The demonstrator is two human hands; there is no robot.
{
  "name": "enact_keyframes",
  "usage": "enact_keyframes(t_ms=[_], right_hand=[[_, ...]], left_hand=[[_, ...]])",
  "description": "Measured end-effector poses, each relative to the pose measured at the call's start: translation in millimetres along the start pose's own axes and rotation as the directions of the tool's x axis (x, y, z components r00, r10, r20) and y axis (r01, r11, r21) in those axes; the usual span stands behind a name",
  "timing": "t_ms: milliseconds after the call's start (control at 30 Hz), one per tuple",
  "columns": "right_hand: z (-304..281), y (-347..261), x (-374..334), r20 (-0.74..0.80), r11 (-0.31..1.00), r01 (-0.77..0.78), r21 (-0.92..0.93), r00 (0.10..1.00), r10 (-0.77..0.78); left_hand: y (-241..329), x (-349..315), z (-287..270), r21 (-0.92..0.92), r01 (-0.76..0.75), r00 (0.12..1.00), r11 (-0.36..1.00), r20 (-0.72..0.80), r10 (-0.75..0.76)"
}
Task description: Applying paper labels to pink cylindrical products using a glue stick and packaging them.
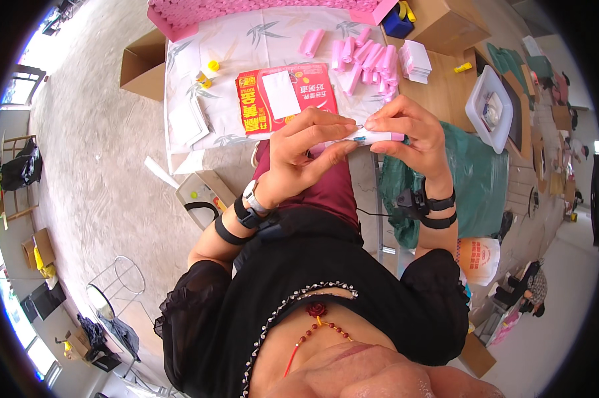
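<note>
Above the table's near edge, my two hands hold a small pink-and-white roll (383, 136) lying level between them. My left hand (306, 149) pinches its left part with thumb and fingers. My right hand (415, 139) grips the right part, thumb below and fingers above. A little blue print shows near the roll's middle; the rest is covered by fingers. Just beyond my hands lies a flat red-and-yellow printed sheet (249, 99) with a white paper slip (283, 94) on it. Several pink rolls (372, 58) lie in a loose heap farther right.
A pink box (173, 20) full of pink rolls stands at the far edge. A stack of white cards (415, 61) is at the right, white papers (190, 123) at the left. Yellow glue sticks (203, 79), a white plastic tray (488, 109) and cardboard boxes (143, 66) surround the workplace.
</note>
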State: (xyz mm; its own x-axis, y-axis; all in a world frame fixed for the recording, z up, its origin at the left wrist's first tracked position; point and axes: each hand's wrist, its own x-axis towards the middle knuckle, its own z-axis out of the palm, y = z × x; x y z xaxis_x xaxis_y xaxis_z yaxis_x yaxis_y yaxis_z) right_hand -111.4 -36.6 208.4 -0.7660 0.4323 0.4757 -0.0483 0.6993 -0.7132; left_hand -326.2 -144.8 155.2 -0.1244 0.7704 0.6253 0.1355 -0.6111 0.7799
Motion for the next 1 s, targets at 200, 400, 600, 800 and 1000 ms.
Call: enact_keyframes(t_ms=[200, 400, 600, 800, 1000], right_hand=[[6.1, -13.5, 4.5, 0.034, 0.975, -0.028, -0.221, 0.999, 0.036], [16.0, -11.7, -0.6, -0.023, 0.952, -0.203, -0.230, 0.979, 0.204], [13.3, 2.5, -6.8, 0.043, 0.963, -0.236, -0.127, 0.969, 0.243], [18.6, -7.6, -1.6, 0.018, 0.945, -0.244, -0.220, 0.967, 0.254], [25.3, -12.0, -9.1, -0.113, 0.961, -0.129, -0.246, 0.988, 0.104]], left_hand=[[-6.2, -0.2, -2.1, -0.074, 0.095, 0.995, 0.993, 0.018, -0.094], [-19.2, -1.0, -4.7, -0.249, 0.460, 0.888, 0.852, 0.108, -0.448], [-6.6, -0.5, -11.3, 0.245, 0.084, 0.978, 0.966, 0.163, -0.127], [-9.4, -7.7, -23.5, 0.381, -0.005, 0.971, 0.925, 0.223, -0.086], [-7.3, -5.1, -29.3, 0.410, -0.168, 0.975, 0.897, 0.203, 0.090]])
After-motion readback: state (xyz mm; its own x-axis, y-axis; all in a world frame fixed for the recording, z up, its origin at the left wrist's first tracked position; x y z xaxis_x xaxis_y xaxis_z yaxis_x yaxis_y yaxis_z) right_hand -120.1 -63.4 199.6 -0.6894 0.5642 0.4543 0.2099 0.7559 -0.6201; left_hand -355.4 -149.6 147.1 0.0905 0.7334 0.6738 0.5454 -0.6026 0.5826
